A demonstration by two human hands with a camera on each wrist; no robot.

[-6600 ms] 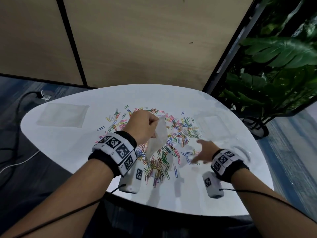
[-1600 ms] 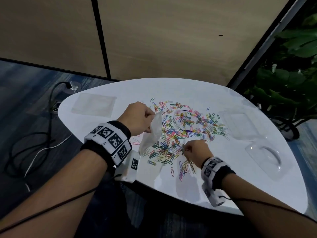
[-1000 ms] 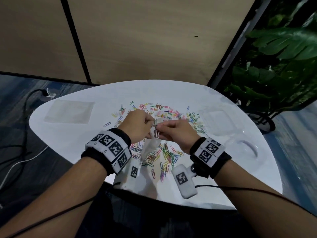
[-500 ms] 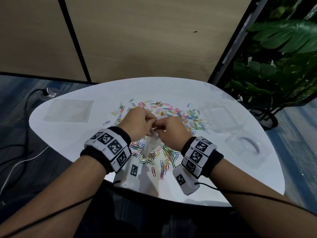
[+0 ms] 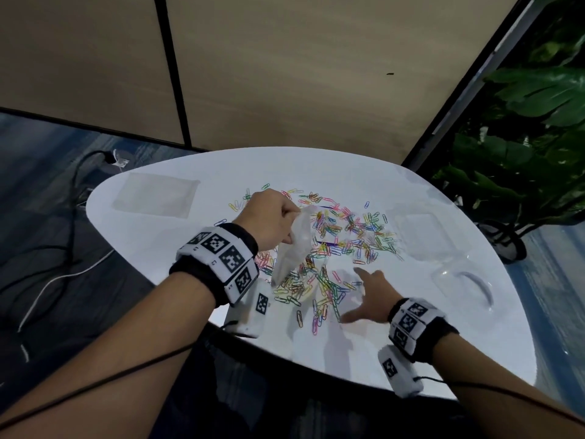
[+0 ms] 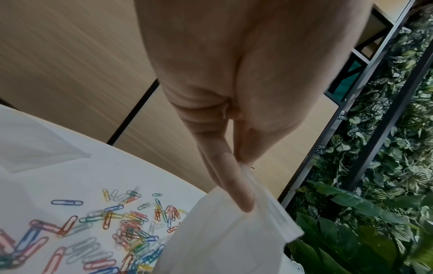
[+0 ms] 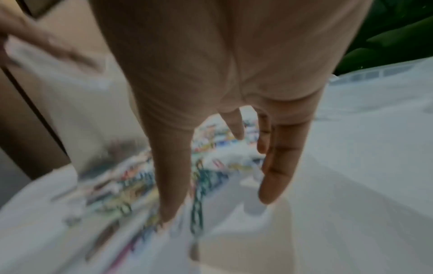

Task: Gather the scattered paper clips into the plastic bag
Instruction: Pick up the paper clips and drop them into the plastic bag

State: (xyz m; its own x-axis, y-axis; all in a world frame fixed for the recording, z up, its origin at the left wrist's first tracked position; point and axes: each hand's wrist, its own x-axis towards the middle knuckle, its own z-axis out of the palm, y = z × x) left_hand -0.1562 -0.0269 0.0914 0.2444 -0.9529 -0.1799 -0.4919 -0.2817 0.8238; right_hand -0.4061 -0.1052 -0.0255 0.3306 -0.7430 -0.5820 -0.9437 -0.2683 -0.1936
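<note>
Many coloured paper clips (image 5: 342, 236) lie scattered over the middle of the white table (image 5: 364, 353). My left hand (image 5: 272, 218) pinches the top edge of a clear plastic bag (image 5: 292, 248) that hangs down over the clips; the left wrist view shows thumb and fingers (image 6: 236, 189) pinching the bag (image 6: 234, 239) at its rim. My right hand (image 5: 367, 293) hovers low over the near clips (image 7: 199, 185), fingers spread and straight, holding nothing. The right wrist view is blurred.
A flat clear bag (image 5: 156, 198) lies at the table's far left. Two clear plastic trays (image 5: 418, 229) (image 5: 465, 283) lie on the right side. A leafy plant (image 5: 535, 128) stands beyond the right edge. Cables (image 5: 57, 270) run on the floor at left.
My right hand has left the bag's mouth, where it was half a second ago, and dropped to the near right with fingers spread. The left hand still holds the bag up.
</note>
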